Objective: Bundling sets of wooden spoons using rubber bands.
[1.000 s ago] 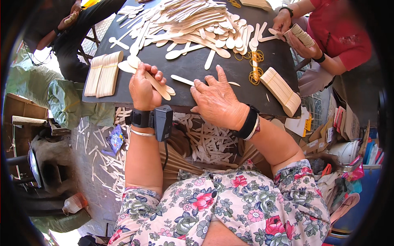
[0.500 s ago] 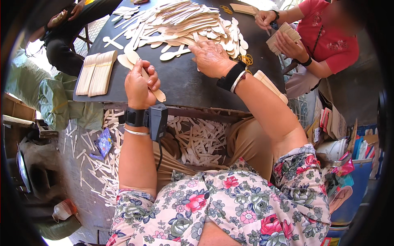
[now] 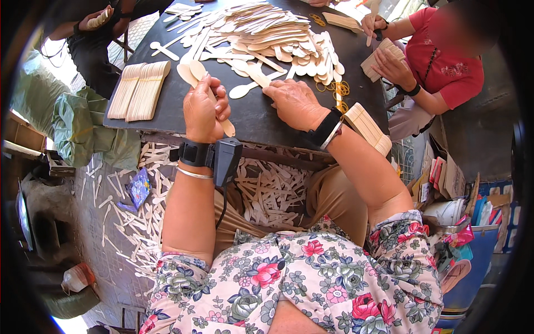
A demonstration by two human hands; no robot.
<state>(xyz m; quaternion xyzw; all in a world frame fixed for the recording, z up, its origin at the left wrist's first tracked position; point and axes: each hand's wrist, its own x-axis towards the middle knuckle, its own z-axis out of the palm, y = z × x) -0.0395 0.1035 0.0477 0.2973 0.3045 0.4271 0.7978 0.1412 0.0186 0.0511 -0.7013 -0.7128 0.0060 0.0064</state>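
My left hand (image 3: 203, 114) is closed around a few wooden spoons (image 3: 197, 70), their bowls sticking up past the thumb and a handle end showing below the fingers. To its right, my right hand (image 3: 296, 101) pinches a single wooden spoon (image 3: 253, 71) at the near edge of the heap. A large heap of loose wooden spoons (image 3: 272, 30) covers the far middle of the dark table (image 3: 183, 114). Another loose spoon (image 3: 245, 90) lies just left of my right fingertips.
Banded spoon bundles (image 3: 139, 92) lie at the table's left; another bundle (image 3: 367, 129) is by my right wrist, near yellow rubber bands (image 3: 340, 89). A co-worker in red (image 3: 445, 72) handles spoons at right; another person sits far left. Spoons (image 3: 272, 186) litter the floor.
My right hand has drawn back toward me and right from the heap, now with a spoon in its fingers. My left hand, still holding its spoons, has shifted right.
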